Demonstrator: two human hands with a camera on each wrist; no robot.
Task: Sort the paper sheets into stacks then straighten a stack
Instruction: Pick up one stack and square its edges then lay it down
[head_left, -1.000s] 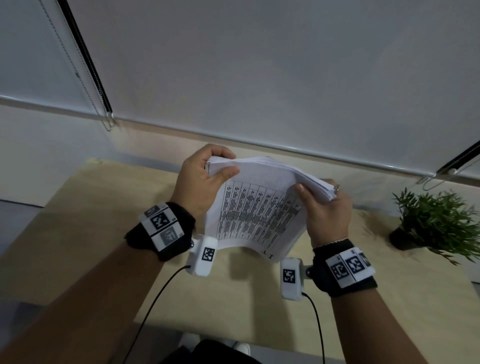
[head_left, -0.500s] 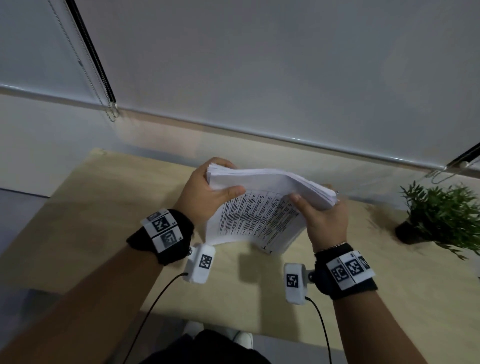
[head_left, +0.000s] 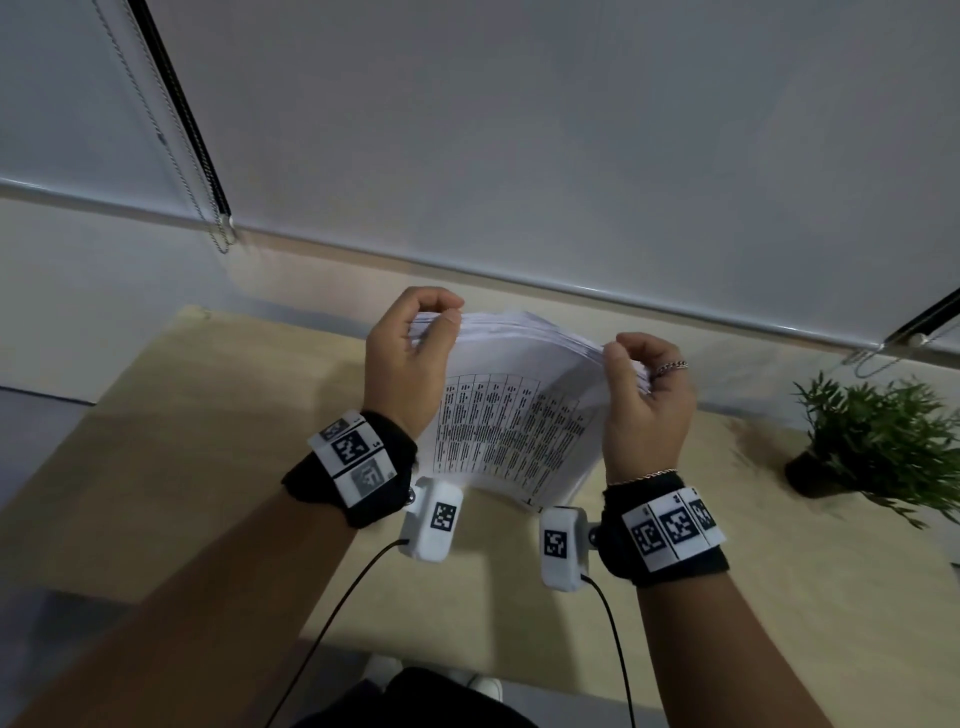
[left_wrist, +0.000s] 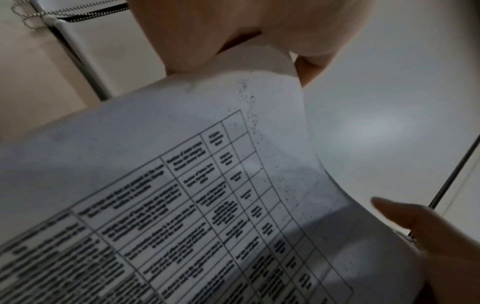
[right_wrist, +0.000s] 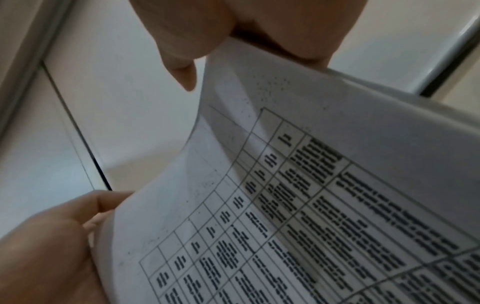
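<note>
A thick stack of white paper sheets (head_left: 514, 415) with a printed table on the near face hangs upright above the wooden table (head_left: 208, 467). My left hand (head_left: 410, 358) grips its upper left corner, thumb on the near side and fingers curled over the top. Gripping the upper right corner the same way is my right hand (head_left: 644, 395), which wears a ring. The stack bows between the hands, and its lower edge hangs near the wrist cameras. Both wrist views show the printed sheet (left_wrist: 207, 205) (right_wrist: 311, 195) close up, pinched by the fingers.
A small potted green plant (head_left: 878, 441) stands on the table at the right. A window blind with a bead chain (head_left: 171, 150) hangs behind the table. Cables run from both wrist cameras toward me.
Both hands have lifted the stack more upright and shifted their grip up to its top corners, the thumbs now near the upper edge. The view has tilted slightly downward.
</note>
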